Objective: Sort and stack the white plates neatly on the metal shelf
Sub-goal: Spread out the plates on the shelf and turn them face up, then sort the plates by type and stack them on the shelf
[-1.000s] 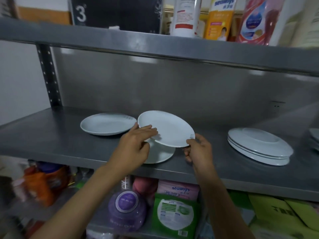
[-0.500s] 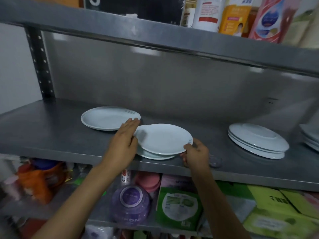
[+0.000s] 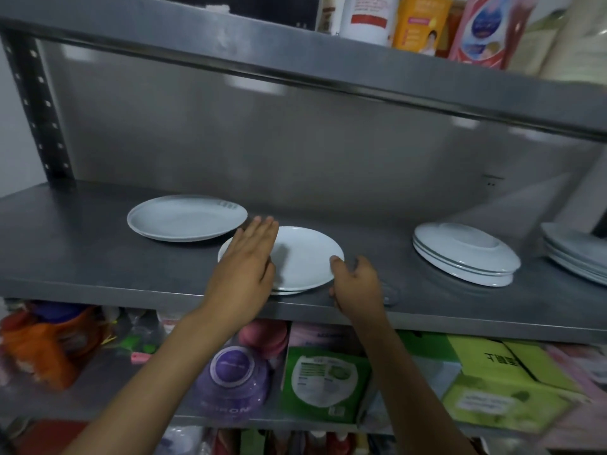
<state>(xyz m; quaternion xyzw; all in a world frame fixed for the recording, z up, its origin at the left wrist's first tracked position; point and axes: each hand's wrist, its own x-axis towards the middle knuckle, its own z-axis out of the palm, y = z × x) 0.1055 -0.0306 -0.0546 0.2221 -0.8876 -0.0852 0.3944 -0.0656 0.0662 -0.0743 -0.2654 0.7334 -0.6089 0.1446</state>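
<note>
A round white ceramic plate (image 3: 303, 257) lay on top of a second white plate (image 3: 289, 291) near the front edge of the grey metal shelf (image 3: 82, 251). The left hand (image 3: 244, 274) rested flat and open over its left rim. The right hand (image 3: 356, 285) was loosely curled at the right rim, apparently gripping nothing. To finish this step well, both hands should nudge the top plate until the rims matched, then push the pair back from the edge.
</note>
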